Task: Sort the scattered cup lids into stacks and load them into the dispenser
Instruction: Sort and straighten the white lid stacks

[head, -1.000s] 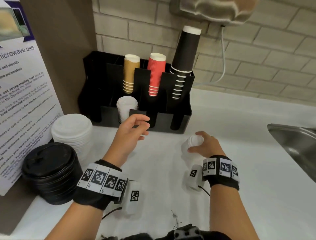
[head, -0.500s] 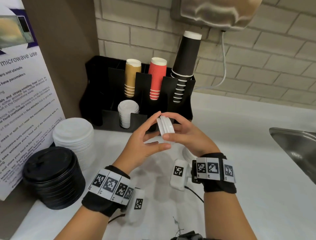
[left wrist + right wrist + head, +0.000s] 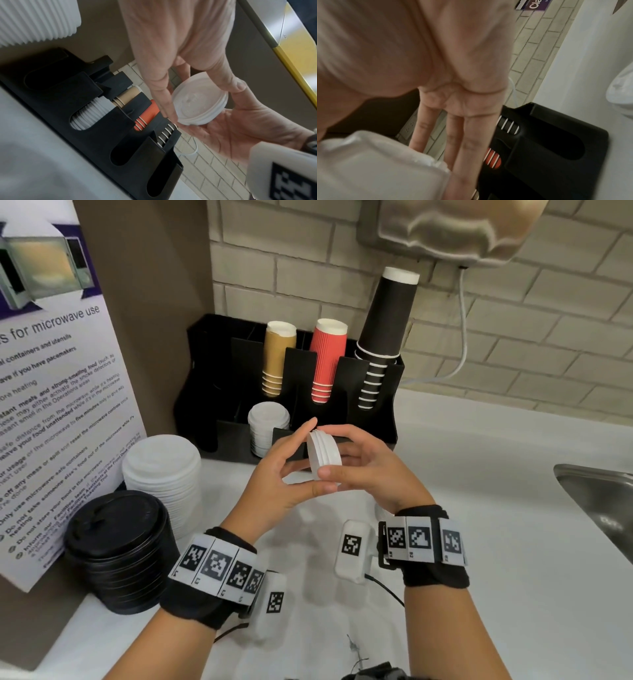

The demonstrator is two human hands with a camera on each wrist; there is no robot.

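A small stack of white cup lids stands on edge in the air, in front of the black dispenser. My left hand pinches its rim between forefinger above and thumb below. My right hand curls round it from the right. In the left wrist view the lids face the camera between my left fingers, with my right palm below. One dispenser slot holds small white lids. Another loose white lid lies on the counter, seen in the right wrist view.
Brown, red and black paper cups stand upside down in the dispenser's back slots. A tall stack of large white lids and a stack of black lids stand at the left by a poster. A steel sink is at the right.
My right hand picked up the small lids from the counter and raised them; my left hand came over and took hold too. Since half a second ago both hands have barely moved.
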